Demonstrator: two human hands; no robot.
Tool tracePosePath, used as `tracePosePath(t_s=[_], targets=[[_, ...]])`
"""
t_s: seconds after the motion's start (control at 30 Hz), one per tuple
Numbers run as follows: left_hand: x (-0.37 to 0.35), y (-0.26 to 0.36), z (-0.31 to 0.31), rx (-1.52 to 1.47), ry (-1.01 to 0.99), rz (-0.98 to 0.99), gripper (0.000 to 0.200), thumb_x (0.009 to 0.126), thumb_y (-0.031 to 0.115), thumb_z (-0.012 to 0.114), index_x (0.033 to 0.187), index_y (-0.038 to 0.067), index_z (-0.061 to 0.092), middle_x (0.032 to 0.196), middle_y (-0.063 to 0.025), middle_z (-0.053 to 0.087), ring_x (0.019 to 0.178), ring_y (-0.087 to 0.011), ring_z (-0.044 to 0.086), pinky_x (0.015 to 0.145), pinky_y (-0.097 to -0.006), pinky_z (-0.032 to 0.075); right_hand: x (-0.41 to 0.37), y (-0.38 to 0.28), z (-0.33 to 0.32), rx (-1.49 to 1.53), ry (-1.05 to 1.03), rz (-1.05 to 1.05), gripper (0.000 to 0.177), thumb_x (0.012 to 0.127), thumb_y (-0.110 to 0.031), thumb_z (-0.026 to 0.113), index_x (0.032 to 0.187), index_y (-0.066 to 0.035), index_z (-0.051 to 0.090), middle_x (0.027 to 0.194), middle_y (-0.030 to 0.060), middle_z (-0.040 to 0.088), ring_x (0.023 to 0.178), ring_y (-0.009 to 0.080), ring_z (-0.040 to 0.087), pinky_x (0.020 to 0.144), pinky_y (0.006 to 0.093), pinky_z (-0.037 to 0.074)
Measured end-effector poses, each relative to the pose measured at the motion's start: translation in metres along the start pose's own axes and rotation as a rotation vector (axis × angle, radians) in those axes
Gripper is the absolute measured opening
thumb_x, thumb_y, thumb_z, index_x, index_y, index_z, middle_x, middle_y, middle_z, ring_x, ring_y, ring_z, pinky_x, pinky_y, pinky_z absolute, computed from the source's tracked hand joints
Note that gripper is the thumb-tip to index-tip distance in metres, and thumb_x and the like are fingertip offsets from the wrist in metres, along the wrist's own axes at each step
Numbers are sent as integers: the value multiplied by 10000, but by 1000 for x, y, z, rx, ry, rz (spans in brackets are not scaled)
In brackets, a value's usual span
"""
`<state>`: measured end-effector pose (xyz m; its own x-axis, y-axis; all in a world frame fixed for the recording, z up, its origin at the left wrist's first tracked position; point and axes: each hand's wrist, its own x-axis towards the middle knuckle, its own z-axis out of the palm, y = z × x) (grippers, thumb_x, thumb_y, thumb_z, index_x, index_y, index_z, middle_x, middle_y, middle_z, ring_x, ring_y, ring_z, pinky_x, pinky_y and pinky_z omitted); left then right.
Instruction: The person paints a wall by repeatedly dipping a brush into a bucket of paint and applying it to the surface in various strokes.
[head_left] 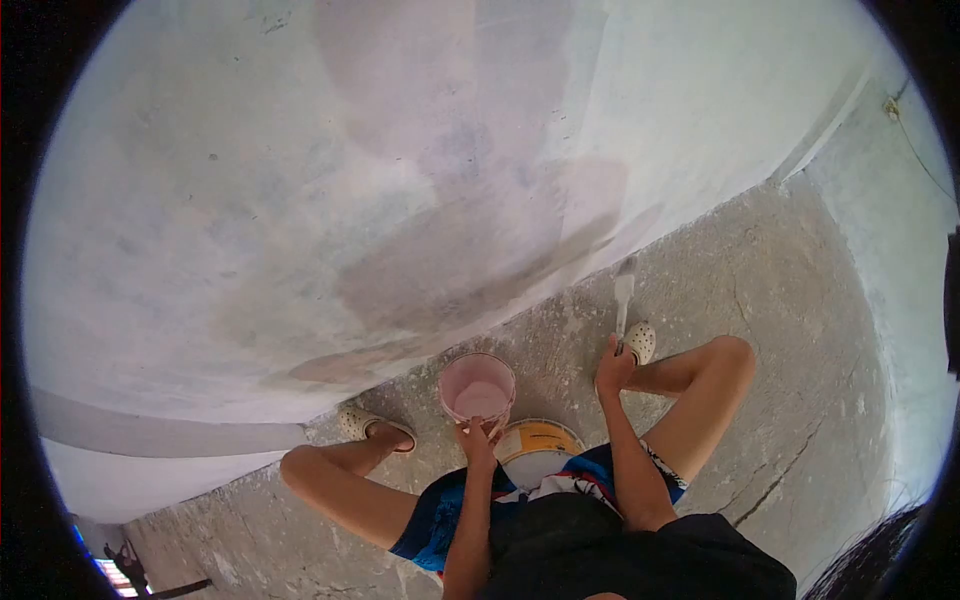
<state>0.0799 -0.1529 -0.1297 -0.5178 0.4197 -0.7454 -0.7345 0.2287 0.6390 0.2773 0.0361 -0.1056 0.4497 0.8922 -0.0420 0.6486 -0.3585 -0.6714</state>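
My left hand [478, 438] grips the near rim of a small bucket [449, 385], which is tilted so that its inside shows. A pale pink liquid [481, 400], like paint, lies in the bottom of it. My right hand [614, 368] is closed round the dark handle of a paintbrush [623, 292]. Its pale flat part and darker tip point away from me, above the floor close to the wall's foot. Between my legs stands a larger white tub [540, 462] with an orange label, partly hidden by my shorts.
A pale wall [250, 200] with damp-looking darker patches rises in front. The rough concrete floor [780, 290] has a crack at the right. Another wall [860, 190] meets it at the right, with a thin cord [920, 150] hanging there. My clog-shod feet flank the bucket.
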Motion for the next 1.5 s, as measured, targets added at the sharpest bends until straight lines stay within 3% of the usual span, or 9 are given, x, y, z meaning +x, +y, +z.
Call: tracePosePath(t_s=[0.23,0.43,0.57,0.73,0.83,1.03,1.3,1.37,1.5], targets=[[4,-4,-1,8,-37,23,356,874,184,559,1125,113,316,976,-136,527,924,-266,592,686,-447,508,-47,-5,2,94,-488,-445,397,906,-351,590,900,44,623,765,242,613,738,390,617,651,442,457],[11,-11,-2,38,-44,-3,375,874,164,557,1165,123,324,1033,-133,540,911,-252,610,674,-424,533,-50,-38,-28,120,-658,-798,345,884,-320,636,907,23,623,677,217,591,631,403,570,571,426,443],[7,-10,-1,67,-14,-7,358,887,155,530,1189,141,338,1079,-98,537,867,-215,614,627,-370,538,-52,-53,-58,261,-684,-708,362,872,-333,653,861,28,639,635,207,577,564,361,571,549,412,437],[11,-12,-5,143,12,37,306,903,167,536,1138,147,341,1067,-76,534,910,-181,572,628,-352,512,-38,-54,-98,3,-925,-595,499,879,-440,604,772,46,640,553,172,514,483,227,477,509,391,389],[7,-11,-5,164,-12,80,277,909,170,541,1099,151,341,1056,-64,530,933,-170,547,634,-350,490,-43,-42,-87,-40,-1011,-605,514,893,-442,578,763,53,625,544,184,501,477,244,463,510,413,377],[8,-9,-1,198,-17,99,285,908,165,548,1108,149,346,1054,-59,541,950,-179,545,646,-367,464,-72,-30,-44,-46,-849,-691,481,932,-390,526,727,40,596,588,220,538,544,369,552,532,448,388],[13,-16,-1,255,-37,152,307,908,156,566,1132,87,367,1058,-104,582,949,-198,581,654,-367,472,-95,-50,-38,-281,-745,-757,384,931,-347,524,862,18,624,654,205,614,649,373,629,608,469,491],[35,-34,-9,433,-52,396,270,892,122,585,1079,43,406,1036,-137,591,906,-204,608,684,-355,482,-104,-42,-28,-312,-705,-802,361,919,-329,544,865,21,616,634,207,609,637,372,626,592,473,494],[19,-19,-3,510,-64,439,242,875,84,596,1040,13,434,1007,-157,589,873,-216,624,717,-346,482,-107,-35,-22,-280,-844,-903,336,906,-324,562,889,4,633,676,212,626,673,372,638,613,473,501]])
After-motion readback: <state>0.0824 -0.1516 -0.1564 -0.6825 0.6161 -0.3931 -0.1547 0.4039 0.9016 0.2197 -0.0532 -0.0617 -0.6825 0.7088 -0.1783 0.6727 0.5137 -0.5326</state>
